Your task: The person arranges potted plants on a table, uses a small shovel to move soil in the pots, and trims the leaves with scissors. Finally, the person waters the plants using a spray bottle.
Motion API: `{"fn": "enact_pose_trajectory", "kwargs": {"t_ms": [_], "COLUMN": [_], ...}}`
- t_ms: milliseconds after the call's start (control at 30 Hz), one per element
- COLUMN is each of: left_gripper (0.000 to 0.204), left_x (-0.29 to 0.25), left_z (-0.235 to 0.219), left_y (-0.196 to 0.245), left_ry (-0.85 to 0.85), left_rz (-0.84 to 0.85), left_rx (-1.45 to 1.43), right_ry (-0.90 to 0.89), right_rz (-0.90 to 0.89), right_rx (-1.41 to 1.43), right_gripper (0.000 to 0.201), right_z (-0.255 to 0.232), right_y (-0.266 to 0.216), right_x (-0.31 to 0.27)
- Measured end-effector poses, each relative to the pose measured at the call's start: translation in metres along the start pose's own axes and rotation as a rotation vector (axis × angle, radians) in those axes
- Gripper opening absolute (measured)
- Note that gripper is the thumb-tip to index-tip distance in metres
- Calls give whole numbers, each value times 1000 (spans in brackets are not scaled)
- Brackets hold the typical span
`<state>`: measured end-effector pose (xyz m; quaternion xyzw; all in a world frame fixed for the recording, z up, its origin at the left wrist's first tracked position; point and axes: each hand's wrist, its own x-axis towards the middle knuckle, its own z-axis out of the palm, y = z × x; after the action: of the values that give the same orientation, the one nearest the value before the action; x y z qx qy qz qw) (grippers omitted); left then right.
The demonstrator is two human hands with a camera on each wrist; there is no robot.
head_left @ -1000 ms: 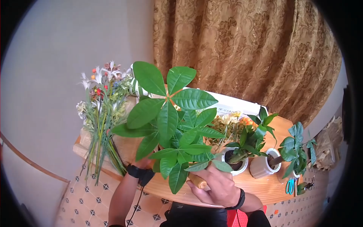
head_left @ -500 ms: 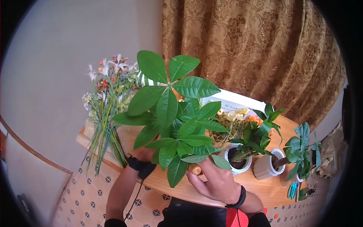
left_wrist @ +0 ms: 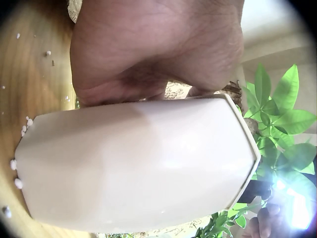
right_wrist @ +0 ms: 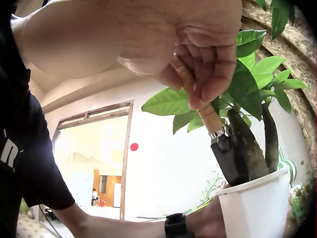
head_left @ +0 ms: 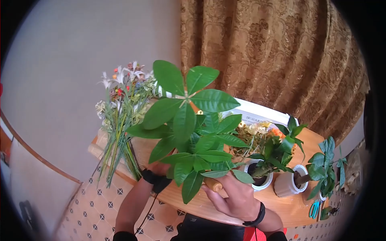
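Observation:
A leafy green plant (head_left: pixel 184 120) with thick stems stands in a white angular pot (left_wrist: pixel 138 163) in front of me. My left hand (head_left: pixel 160 168) grips the side of this pot, thumb and fingers spread round it near the rim. In the right wrist view, my right hand (right_wrist: pixel 198 54) holds the wooden handle of a small trowel (right_wrist: pixel 210 119). The trowel's black blade points down into the pot beside the stems, its tip hidden behind the rim. From the head view, leaves cover the pot and most of the trowel, leaving the handle's end visible.
On the wooden table (head_left: pixel 193 203), potted plants in white pots (head_left: pixel 286 186) stand to the right, near teal-handled scissors (head_left: pixel 314 209). Long-stemmed flowers (head_left: pixel 120 124) lie at the left edge. A white box (head_left: pixel 249 112) sits behind. White granules (left_wrist: pixel 19 183) lie round the pot's base.
The head view has turned slightly left, moving the whole scene rightward in it. Relative to the leaves, my right hand and the trowel handle have shifted slightly upward. My left hand stays at the pot.

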<state>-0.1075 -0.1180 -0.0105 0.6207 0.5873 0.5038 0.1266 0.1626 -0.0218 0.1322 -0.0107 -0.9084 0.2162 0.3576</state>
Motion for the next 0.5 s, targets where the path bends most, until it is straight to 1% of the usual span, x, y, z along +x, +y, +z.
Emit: {"fn": "enact_pose_trajectory", "kwargs": {"t_ms": [33,67,133,167,233,300,333,400,433,500], "left_gripper": [61,62,63,56,48,51,51,56,56,59], "left_x": [-1,-3,-6,-6,-1,0,-2,-5,-6,-2], "left_z": [1,1,7,12,16,23,20,13,11,13], "left_y": [-1,-4,-29,-55,-57,-48,-46,-45,-44,-43], "left_ry": [-3,-14,-5,-29,-41,102,116,-117,-107,-136], "left_rz": [-12,-48,-88,-68,-57,-88,-97,-136,-145,-113], "left_rx": [0,-151,-298,-76,150,-104,-105,233,231,195], "right_ry": [0,-11,-51,-61,-53,-49,-19,11,1,20], "right_rz": [2,-10,4,-8,22,29,15,7,2,39], "right_rx": [-18,-7,-35,-27,-71,-52,-52,-49,-43,-43], "right_gripper": [32,32,36,36,39,42,43,45,45,44], "right_z": [1,1,0,0,0,1,1,2,5,7], "right_y": [0,-1,-2,-1,-2,-5,-4,-1,-2,-2], "right_x": [0,2,4,4,4,5,5,3,2,2]}}
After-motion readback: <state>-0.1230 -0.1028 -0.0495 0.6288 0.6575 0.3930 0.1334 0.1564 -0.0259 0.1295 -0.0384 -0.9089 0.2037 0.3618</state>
